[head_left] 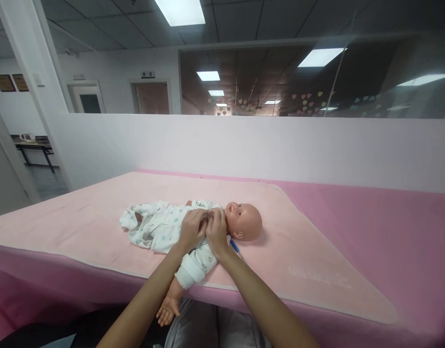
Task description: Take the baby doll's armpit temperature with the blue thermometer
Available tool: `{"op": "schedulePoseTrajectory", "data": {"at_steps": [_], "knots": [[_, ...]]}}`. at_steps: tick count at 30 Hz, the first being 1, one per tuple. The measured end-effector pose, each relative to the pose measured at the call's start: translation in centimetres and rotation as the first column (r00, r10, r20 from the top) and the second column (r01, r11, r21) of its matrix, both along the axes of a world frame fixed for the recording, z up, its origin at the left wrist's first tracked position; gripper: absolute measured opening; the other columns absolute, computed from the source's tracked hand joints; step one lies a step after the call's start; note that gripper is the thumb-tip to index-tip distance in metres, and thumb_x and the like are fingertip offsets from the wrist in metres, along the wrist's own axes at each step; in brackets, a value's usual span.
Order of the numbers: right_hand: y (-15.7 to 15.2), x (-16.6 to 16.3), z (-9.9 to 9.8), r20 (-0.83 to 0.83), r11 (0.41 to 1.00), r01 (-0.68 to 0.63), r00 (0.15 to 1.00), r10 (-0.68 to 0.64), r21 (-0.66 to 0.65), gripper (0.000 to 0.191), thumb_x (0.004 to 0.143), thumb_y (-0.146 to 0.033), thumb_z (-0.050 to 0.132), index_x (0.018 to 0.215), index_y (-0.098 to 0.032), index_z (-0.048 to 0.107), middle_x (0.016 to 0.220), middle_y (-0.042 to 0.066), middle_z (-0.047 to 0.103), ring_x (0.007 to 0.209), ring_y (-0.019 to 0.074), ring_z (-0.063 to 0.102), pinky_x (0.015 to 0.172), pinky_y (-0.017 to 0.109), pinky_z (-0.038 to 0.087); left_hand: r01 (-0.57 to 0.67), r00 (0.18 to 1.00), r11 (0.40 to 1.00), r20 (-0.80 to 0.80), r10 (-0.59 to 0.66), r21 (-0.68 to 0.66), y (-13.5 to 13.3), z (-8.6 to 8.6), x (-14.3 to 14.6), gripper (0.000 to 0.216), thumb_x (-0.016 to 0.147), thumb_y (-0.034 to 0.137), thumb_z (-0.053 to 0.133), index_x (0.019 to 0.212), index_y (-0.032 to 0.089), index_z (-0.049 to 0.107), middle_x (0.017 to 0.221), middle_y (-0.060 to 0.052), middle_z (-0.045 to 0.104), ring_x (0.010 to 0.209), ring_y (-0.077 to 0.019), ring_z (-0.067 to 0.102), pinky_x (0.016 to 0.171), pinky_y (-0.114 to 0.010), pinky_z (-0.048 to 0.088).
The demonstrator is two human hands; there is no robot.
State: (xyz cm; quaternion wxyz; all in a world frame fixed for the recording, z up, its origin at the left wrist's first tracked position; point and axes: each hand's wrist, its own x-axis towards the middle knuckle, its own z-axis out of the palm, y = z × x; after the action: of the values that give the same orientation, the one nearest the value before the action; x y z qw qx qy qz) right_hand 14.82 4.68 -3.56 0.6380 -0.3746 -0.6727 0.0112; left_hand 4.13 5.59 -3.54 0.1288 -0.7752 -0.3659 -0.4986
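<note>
A baby doll [248, 222] lies on its back, its bald head to the right and its legs to the left. It wears a white patterned romper [160, 227]. My left hand [193, 226] is closed on the romper at the upper chest. Beside it, close to the doll's chin, my right hand [216, 228] is closed on the same cloth, and the fingertips of both hands nearly meet. What lies between the fingertips is hidden. One doll arm [170, 304] hangs over the near edge between my forearms. A thin blue-ended object [234, 246] lies by my right wrist.
A pale pink blanket [302, 256] covers much of the darker pink table surface [400, 227]. A white low wall [262, 150] with glass above stands behind it. At the far left, a desk [34, 144] is visible through a doorway.
</note>
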Motion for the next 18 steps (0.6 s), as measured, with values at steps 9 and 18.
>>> {"op": "schedulePoseTrajectory", "data": {"at_steps": [9,18], "knots": [[-0.03,0.06,0.03,0.007,0.999,0.04,0.999,-0.04,0.002,0.023,0.073,-0.003,0.035,0.085,-0.02,0.046,0.085,0.005,0.048,0.082,0.0178,0.048,0.074,0.032,0.044,-0.017,1.0,1.0,-0.001,0.017,0.004,0.31,-0.19,0.08,0.017,0.089,0.024,0.041,0.094,0.02,0.057,0.09,-0.006,0.064,0.084,-0.0191,0.057,0.075,-0.033,0.043],[0.4,-0.02,-0.4,-0.01,0.998,0.058,0.998,-0.058,0.009,0.018,0.084,-0.013,0.037,0.097,-0.019,0.048,0.091,0.007,0.053,0.086,0.0177,0.051,0.078,0.033,0.045,-0.034,0.997,0.999,0.066,0.035,-0.029,0.07,-0.06,0.28,0.019,0.091,0.025,0.039,0.095,0.021,0.057,0.087,-0.003,0.064,0.081,-0.0175,0.056,0.075,-0.032,0.042]]}}
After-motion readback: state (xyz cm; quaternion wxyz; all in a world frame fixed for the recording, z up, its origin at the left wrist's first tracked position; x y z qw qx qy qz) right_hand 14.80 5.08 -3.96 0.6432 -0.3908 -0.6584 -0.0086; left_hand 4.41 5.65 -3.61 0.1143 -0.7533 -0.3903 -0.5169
